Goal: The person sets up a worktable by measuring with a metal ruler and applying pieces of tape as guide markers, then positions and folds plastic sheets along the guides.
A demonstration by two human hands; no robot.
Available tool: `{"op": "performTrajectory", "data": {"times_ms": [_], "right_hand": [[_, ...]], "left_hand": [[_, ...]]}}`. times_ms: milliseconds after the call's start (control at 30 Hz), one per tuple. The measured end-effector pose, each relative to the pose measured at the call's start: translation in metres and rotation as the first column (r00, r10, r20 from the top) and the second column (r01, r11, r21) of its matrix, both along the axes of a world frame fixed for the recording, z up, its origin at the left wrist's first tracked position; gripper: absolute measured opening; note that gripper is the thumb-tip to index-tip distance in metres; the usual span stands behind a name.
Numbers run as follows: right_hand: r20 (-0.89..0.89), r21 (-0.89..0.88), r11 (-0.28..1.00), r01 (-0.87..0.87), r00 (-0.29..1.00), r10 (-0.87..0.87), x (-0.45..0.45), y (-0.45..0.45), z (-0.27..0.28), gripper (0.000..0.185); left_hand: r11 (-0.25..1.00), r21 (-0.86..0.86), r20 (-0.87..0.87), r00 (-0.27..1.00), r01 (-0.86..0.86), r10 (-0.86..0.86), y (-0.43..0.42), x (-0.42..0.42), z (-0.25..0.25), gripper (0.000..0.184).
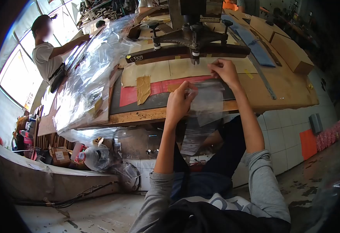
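At centre frame, the left hand (180, 100) is pinching a clear plastic sheet (209, 101); whether the right hand (225, 73) is gripping anything, I cannot tell.

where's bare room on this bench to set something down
Bare tabletop lies between the metal ruler, cardboard box and front edge; less between ruler and right forearm. Crowded: left, under clear plastic; middle, with left hand, right hand and clear film.

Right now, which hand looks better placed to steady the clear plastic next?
Probably the left hand: it appears to pinch the clear plastic, while the right hand is farther forward, nearer the press head.
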State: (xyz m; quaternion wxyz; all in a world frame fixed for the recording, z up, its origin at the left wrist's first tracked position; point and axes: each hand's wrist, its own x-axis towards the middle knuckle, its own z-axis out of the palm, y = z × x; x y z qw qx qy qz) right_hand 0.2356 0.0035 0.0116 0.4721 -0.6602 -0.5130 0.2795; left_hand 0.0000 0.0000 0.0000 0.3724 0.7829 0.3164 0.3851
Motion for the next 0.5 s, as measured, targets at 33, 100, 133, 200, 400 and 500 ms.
{"op": "performTrajectory", "data": {"times_ms": [33,100,133,200,400,500], "right_hand": [[0.235,0.021,0.996,0.081,0.968,-0.084,-0.006,0.000,-0.002,0.036],[0.482,0.161,0.971,0.176,0.845,-0.233,-0.013,-0.001,-0.007,0.032],[0.515,0.255,0.948,0.190,0.804,-0.299,-0.011,0.002,-0.013,0.031],[0.527,0.445,0.884,0.147,0.755,-0.391,-0.012,0.000,-0.012,0.025],[0.352,0.312,0.937,-0.154,0.935,0.036,-0.020,-0.032,0.004,0.013],[0.573,0.220,0.936,-0.275,0.813,0.104,-0.011,-0.031,-0.006,0.015]], "left_hand": [[1.000,-0.005,0.005,1.000,-0.009,0.009,-0.002,0.000,-0.001,0.015],[1.000,0.004,0.009,1.000,-0.024,0.024,-0.005,-0.002,0.001,0.014],[0.999,0.011,0.020,0.999,-0.031,0.031,-0.006,0.000,-0.002,0.014],[0.999,0.012,0.041,0.998,-0.041,0.040,-0.011,0.001,-0.002,0.013],[0.999,-0.029,0.064,0.997,-0.043,0.045,-0.021,-0.002,-0.002,0.015],[0.998,-0.037,0.022,0.998,-0.054,0.055,-0.032,-0.003,0.001,0.014]]}}
